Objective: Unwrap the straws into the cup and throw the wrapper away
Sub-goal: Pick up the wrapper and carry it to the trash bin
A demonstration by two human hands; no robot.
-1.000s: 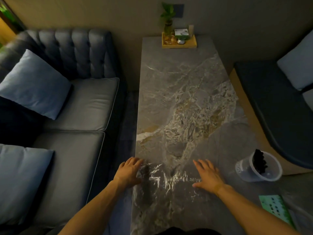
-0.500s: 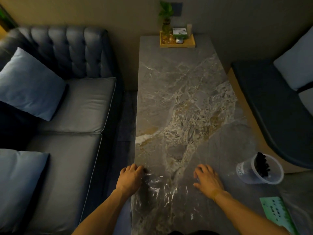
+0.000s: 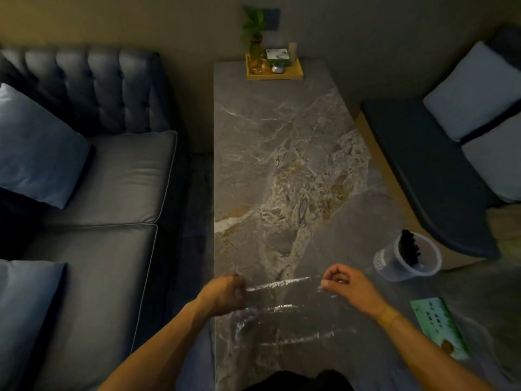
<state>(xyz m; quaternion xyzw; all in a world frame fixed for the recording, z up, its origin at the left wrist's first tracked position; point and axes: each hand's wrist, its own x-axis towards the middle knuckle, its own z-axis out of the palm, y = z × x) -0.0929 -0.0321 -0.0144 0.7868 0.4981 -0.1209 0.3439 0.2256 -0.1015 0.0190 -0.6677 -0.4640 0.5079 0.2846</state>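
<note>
A long marbled surface (image 3: 282, 142) runs away from the person, a grey sofa (image 3: 112, 179) along its left. The clear wrapper (image 3: 282, 309) lies crumpled at its near end, its far edge pinched at each side: left hand (image 3: 224, 294) fisted on it, right hand (image 3: 348, 286) closed with fingers (image 3: 328, 283) curled. Right of them, a clear cup (image 3: 406, 259) holds dark straws (image 3: 408, 249). At the far end, a wooden tray (image 3: 275, 73) carries a plant.
</note>
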